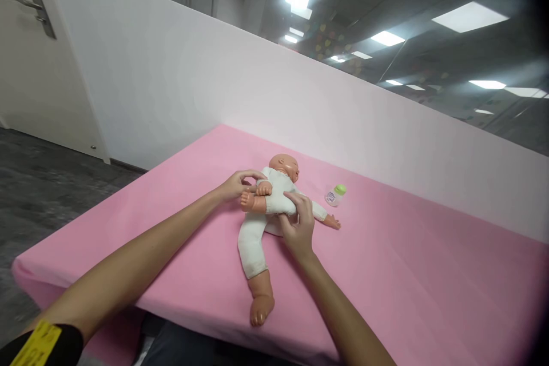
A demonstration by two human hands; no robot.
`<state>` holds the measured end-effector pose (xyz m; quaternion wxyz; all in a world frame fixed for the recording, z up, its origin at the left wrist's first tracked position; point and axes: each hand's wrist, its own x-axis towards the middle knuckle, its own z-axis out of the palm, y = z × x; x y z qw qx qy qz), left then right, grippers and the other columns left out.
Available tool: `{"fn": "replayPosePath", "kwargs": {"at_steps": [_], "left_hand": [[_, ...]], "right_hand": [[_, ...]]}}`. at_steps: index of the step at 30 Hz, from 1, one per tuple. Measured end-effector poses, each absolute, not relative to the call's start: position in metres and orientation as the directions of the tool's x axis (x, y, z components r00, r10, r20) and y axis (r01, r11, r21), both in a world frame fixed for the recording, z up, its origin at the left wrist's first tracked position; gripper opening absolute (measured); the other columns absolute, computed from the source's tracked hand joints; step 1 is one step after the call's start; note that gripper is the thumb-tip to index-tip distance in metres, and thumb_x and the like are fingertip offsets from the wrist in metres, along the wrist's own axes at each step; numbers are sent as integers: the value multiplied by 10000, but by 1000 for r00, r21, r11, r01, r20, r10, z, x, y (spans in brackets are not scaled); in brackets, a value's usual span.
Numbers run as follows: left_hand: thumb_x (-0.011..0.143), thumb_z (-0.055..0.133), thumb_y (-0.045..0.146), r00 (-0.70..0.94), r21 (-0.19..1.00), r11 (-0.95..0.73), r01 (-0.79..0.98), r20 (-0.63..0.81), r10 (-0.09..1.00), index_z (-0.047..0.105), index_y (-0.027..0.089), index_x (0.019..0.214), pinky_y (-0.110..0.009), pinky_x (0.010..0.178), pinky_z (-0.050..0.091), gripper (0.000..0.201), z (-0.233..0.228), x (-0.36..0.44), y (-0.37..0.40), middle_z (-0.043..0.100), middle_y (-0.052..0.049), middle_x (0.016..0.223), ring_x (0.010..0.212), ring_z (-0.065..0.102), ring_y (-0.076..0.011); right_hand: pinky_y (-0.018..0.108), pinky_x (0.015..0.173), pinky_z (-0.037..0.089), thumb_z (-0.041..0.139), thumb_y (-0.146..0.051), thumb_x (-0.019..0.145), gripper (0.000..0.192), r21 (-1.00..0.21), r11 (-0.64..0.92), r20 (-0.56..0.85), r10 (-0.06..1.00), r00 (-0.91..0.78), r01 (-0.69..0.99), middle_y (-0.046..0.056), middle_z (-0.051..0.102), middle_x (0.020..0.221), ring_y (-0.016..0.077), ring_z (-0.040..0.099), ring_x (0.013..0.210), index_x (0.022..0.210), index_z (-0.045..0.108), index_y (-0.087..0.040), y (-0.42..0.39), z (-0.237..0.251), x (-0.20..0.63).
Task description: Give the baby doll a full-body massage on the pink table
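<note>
Gripping the doll (274, 200), your left hand (237, 184) pinches its shoulder; your right hand (298, 227) clasps its waist.

Both arms are bare, with no sleeves. The left arm wears a black band (47, 346) with a yellow label (36, 343).

bright ceiling panels (469, 16) overhead — soft shadows, wide-angle warp, dark vignetted right corners
</note>
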<state>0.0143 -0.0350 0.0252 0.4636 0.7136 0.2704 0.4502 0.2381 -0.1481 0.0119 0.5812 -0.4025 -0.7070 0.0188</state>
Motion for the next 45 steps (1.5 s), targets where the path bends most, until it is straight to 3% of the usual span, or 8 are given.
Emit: {"fn": "replayPosePath", "kwargs": {"at_steps": [7,16,22,26,32,38,45], "left_hand": [[818,767,486,343,906,-422,-22,404,848,738,221,1227,-446,1062,480,489,32,14,-47,728,-98,1270,1243,628,-316],[770,778,426,455,875,-477,84,392,799,794,250,1098,-416,968,527,372,26,14,-42,720,-75,1265,1196,627,-301],[831,742,546,352,914,-407,-9,383,854,722,226,1252,-423,1008,516,529,30,16,-46,711,-95,1318,1215,646,-310],[820,753,573,355,932,-362,-25,347,868,744,192,1215,-448,1002,519,549,32,15,-48,724,-118,1296,1176,664,-328],[806,776,469,393,854,-506,122,427,814,781,258,1139,-417,977,524,395,25,17,-45,656,-100,1363,1274,597,-318],[855,737,452,445,811,-568,139,461,768,750,289,1218,-472,1110,466,399,18,16,-43,525,-97,1534,1435,473,-325],[879,700,482,363,821,-552,144,475,801,674,275,1324,-412,1008,533,491,18,22,-52,615,-77,1442,1305,583,-309]], "right_hand": [[509,990,502,569,-86,791,511,-419,723,821,560,-110,550,65,611,1174,279,566,1117,1247,673,-292,-149,8,238],[510,954,515,579,-112,798,511,-409,707,817,565,-113,577,72,601,1171,292,564,1112,1273,639,-288,-150,5,238],[508,971,507,587,-112,818,501,-388,721,822,552,-137,575,75,594,1171,286,568,1116,1287,637,-283,-150,4,235],[508,984,501,583,-104,817,507,-394,720,821,555,-133,571,75,597,1179,287,563,1129,1287,641,-284,-151,4,235],[487,982,489,591,-94,815,504,-407,723,818,561,-129,558,66,600,1180,275,552,1121,1276,648,-290,-152,5,235],[490,977,483,606,-103,806,508,-400,724,819,557,-135,562,62,602,1167,275,557,1099,1278,651,-288,-152,6,234],[490,973,487,613,-86,804,522,-397,729,817,558,-147,558,58,604,1166,273,561,1090,1273,674,-308,-151,4,234]]}}
